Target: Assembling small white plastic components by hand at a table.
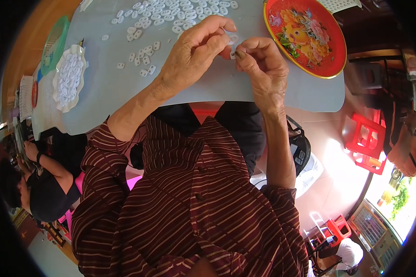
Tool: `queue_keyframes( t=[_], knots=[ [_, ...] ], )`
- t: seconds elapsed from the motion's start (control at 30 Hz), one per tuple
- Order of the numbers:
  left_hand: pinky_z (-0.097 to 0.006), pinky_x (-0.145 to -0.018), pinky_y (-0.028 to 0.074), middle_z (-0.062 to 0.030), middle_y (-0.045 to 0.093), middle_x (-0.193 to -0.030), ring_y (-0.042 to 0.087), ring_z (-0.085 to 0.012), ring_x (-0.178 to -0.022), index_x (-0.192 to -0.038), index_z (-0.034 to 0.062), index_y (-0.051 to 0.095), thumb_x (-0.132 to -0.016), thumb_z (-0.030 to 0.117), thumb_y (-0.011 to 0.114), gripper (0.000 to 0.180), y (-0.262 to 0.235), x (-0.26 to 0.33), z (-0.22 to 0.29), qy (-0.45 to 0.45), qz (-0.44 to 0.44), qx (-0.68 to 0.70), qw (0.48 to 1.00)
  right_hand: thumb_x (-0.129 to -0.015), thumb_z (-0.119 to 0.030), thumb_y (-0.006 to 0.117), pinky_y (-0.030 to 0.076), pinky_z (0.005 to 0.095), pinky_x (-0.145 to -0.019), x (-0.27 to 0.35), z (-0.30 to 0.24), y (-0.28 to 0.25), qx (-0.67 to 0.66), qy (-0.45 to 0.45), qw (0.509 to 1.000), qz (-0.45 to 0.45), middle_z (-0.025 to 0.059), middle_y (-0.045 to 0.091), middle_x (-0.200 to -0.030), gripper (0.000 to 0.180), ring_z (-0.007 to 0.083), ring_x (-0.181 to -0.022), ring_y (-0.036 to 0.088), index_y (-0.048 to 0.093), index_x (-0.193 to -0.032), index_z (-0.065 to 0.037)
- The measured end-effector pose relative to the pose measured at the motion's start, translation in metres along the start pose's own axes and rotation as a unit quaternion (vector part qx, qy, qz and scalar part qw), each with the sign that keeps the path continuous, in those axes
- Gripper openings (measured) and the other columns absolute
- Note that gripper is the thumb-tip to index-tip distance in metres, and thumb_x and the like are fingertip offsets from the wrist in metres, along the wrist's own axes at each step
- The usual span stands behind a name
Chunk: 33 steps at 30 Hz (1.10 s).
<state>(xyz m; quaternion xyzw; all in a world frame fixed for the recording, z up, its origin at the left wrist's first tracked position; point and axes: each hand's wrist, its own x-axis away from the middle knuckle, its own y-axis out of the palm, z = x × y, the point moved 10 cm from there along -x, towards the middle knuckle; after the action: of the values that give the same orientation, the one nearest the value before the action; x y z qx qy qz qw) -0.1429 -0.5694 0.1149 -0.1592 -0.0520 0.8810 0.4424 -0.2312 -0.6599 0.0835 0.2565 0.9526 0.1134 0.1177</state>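
Observation:
My left hand [196, 51] and my right hand [259, 62] meet over the grey table [106, 87]. Between their fingertips they pinch a small white plastic piece [232, 44]. The left thumb and forefinger close on it from the left. From the right, the right thumb presses against it. Many more small white ring-shaped pieces [164, 13] lie scattered on the table beyond my hands. My striped dark-red sleeves fill the lower part of the view.
A red round tray [309, 39] with a flower pattern sits at the table's right. A white scalloped dish [69, 76] full of white pieces and a green basket [54, 44] stand at the left. Another person in black [41, 184] sits lower left. Red stools [367, 143] stand right.

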Motion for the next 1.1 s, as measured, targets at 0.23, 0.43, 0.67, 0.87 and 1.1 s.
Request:
queue_keyframes(
  t=[0.23,0.43,0.67,0.87,1.1],
  knots=[
    [-0.023,-0.064,0.042,0.0004,0.048,-0.068,0.048,-0.0085,-0.066,-0.117,0.0053,0.049,-0.092,0.010,0.046,0.026,0.009,0.000,0.007,-0.009,-0.036,-0.028,0.999,-0.084,0.001,0.062,0.047,0.0198,-0.068,0.001,0.002,-0.001,-0.014,0.008,1.000,0.008,0.0007,0.060,-0.085,0.014,0.0061,-0.075,0.056,0.057,-0.097,-0.001],
    [-0.023,-0.061,0.040,0.0008,0.047,-0.066,0.047,-0.0081,-0.063,-0.117,0.0061,0.049,-0.092,0.011,0.047,0.025,0.014,-0.002,0.014,0.019,-0.071,-0.067,0.995,-0.085,-0.001,0.062,0.047,0.0203,-0.069,0.002,-0.001,0.000,0.004,0.004,1.000,0.005,0.0020,0.061,-0.086,0.022,0.0068,-0.077,0.057,0.058,-0.107,0.000],
    [-0.026,-0.056,0.037,-0.0008,0.046,-0.064,0.042,-0.0092,-0.059,-0.097,0.0027,0.056,-0.094,0.020,0.048,0.019,0.015,0.007,0.003,-0.026,-0.081,-0.073,0.994,-0.086,-0.002,0.063,0.047,0.0197,-0.068,0.002,-0.001,-0.006,0.021,-0.008,1.000,0.020,0.0023,0.062,-0.087,0.021,0.0068,-0.077,0.056,0.058,-0.106,0.000],
    [-0.027,-0.055,0.035,-0.0019,0.043,-0.061,0.038,-0.0103,-0.059,-0.086,0.0005,0.053,-0.092,0.022,0.048,0.023,0.006,0.002,-0.004,-0.054,-0.038,-0.017,0.998,-0.080,0.002,0.068,0.051,0.0226,-0.072,0.001,-0.011,0.010,0.018,-0.019,1.000,-0.007,0.0037,0.060,-0.087,0.033,0.0090,-0.078,0.058,0.054,-0.111,0.001],
    [-0.027,-0.054,0.038,-0.0033,0.048,-0.061,0.043,-0.0099,-0.058,-0.080,0.0009,0.056,-0.088,0.023,0.048,0.025,0.006,0.003,-0.012,-0.051,-0.049,-0.038,0.997,-0.078,0.005,0.068,0.051,0.0221,-0.072,0.003,-0.001,0.010,0.037,-0.022,0.999,-0.020,0.0033,0.059,-0.087,0.035,0.0087,-0.079,0.057,0.054,-0.110,0.002]
  ],
)
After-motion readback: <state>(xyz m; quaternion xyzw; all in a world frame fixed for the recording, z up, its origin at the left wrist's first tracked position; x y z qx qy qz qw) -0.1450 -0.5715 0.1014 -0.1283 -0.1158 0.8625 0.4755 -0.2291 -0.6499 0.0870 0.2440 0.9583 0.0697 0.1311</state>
